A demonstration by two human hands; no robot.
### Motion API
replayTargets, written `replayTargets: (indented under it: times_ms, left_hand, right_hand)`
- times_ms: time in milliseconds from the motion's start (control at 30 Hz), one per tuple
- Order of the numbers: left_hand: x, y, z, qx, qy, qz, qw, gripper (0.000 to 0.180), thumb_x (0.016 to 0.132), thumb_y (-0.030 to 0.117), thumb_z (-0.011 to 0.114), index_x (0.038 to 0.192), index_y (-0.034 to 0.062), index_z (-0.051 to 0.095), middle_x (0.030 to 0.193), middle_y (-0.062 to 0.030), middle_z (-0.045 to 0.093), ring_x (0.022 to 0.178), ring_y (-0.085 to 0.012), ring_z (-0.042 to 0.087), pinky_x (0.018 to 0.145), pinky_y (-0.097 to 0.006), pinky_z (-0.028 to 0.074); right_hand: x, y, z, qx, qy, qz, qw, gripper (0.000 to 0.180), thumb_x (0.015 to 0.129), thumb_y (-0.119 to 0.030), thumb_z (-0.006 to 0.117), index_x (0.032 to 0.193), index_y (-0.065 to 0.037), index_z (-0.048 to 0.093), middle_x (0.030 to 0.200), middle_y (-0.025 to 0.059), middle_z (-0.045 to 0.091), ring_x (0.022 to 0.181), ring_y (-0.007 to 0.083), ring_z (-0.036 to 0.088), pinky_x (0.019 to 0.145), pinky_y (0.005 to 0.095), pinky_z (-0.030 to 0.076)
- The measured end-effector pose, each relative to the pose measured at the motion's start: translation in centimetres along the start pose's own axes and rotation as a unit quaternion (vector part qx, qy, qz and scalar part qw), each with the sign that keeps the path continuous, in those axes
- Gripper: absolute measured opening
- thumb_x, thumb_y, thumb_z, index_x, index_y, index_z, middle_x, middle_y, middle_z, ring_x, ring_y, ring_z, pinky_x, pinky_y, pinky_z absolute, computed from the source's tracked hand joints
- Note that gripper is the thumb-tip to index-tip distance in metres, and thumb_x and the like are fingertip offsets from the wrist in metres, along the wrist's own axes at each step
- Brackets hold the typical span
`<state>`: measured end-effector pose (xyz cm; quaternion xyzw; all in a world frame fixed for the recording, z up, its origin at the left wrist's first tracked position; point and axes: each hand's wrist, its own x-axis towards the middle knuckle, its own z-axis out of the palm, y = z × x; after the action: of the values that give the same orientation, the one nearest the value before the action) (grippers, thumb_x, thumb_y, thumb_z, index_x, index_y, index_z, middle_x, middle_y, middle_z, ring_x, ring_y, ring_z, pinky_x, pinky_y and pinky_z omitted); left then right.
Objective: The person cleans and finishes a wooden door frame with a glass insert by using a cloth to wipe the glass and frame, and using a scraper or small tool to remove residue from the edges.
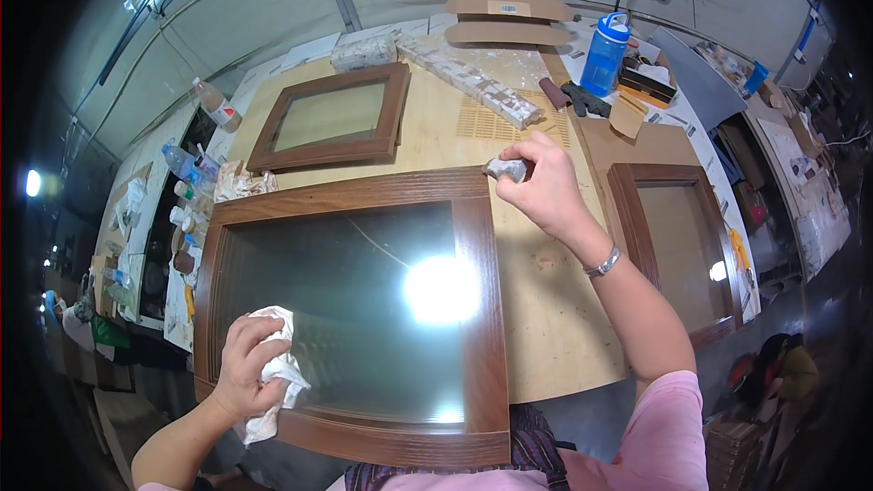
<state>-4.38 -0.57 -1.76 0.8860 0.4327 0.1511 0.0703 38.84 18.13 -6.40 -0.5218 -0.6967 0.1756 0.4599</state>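
I see white glare burning out part of the framed glass panel (341,318); soft shadow darkens the worktop (555,355) at its right. The pale wall (273,9) bows, the corners black.

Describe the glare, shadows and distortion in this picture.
Head view: a white glare washes out part of the big frame's glass, with a smaller spot on the door at right; head view: a soft shadow darkens the table beside the big frame; head view: straight edges bow, and the corners go black.
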Motion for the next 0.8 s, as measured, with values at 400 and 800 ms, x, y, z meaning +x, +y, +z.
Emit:
replayTargets:
  times_ms: [400, 800]
  left_hand:
    - [0.1, -0.1, 0.0, -0.003, -0.003, 0.001, 1.000, 0.044, 0.073, 0.032, 0.067, 0.109, 0.0060, 0.065, 0.123, -0.0167, 0.059, 0.111, -0.0401, 0.055, 0.098, -0.054, 0.043]
    - [0.1, 0.1, 0.1, -0.004, 0.006, 0.000, 1.000, 0.044, 0.075, 0.033, 0.066, 0.108, 0.0050, 0.064, 0.122, -0.0180, 0.059, 0.111, -0.0409, 0.055, 0.098, -0.054, 0.043]
  right_hand:
    - [-1.7, -1.1, -0.4, 0.036, 0.004, 0.038, 0.999, 0.023, 0.068, -0.011, 0.071, 0.086, 0.004, 0.070, 0.082, 0.0090, 0.059, 0.069, 0.0170, 0.058, 0.062, 0.0295, 0.047]
    - [-4.2, -3.0, -1.2, 0.060, -0.028, 0.061, 0.996, 0.024, 0.069, -0.010, 0.070, 0.088, 0.006, 0.069, 0.084, 0.0083, 0.059, 0.072, 0.0150, 0.057, 0.065, 0.0272, 0.047]
